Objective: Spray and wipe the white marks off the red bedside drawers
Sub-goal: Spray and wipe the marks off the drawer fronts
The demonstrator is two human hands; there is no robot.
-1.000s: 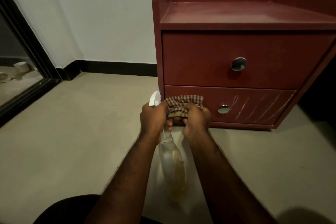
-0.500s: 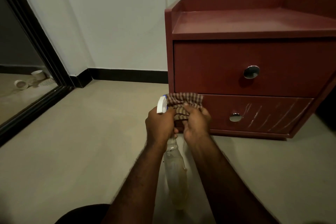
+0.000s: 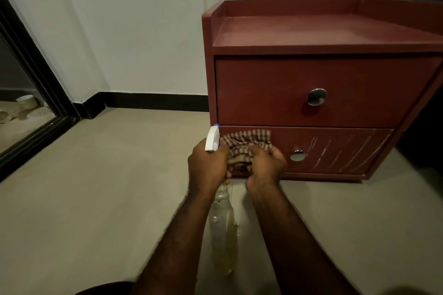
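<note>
The red bedside drawers [image 3: 299, 84] stand on the floor against the wall, with two drawers and round metal knobs. White slanted marks [image 3: 345, 153] streak the right half of the lower drawer. My left hand [image 3: 207, 167] grips the neck of a clear spray bottle [image 3: 223, 230] with a white and blue trigger head, its body hanging down between my forearms. My right hand [image 3: 266, 165] grips a brown checked cloth [image 3: 247, 141], bunched against the left end of the lower drawer front, left of its knob [image 3: 298, 155].
Beige floor tiles [image 3: 96, 199] spread to the left and in front. A black-framed sliding door [image 3: 36, 93] runs along the left, with small pale pots beyond it. A black skirting board lines the white wall.
The view has shifted, so the drawers sit further right and lower in the frame. Both hands stay together at the lower drawer's left end, still holding the bottle and cloth.
</note>
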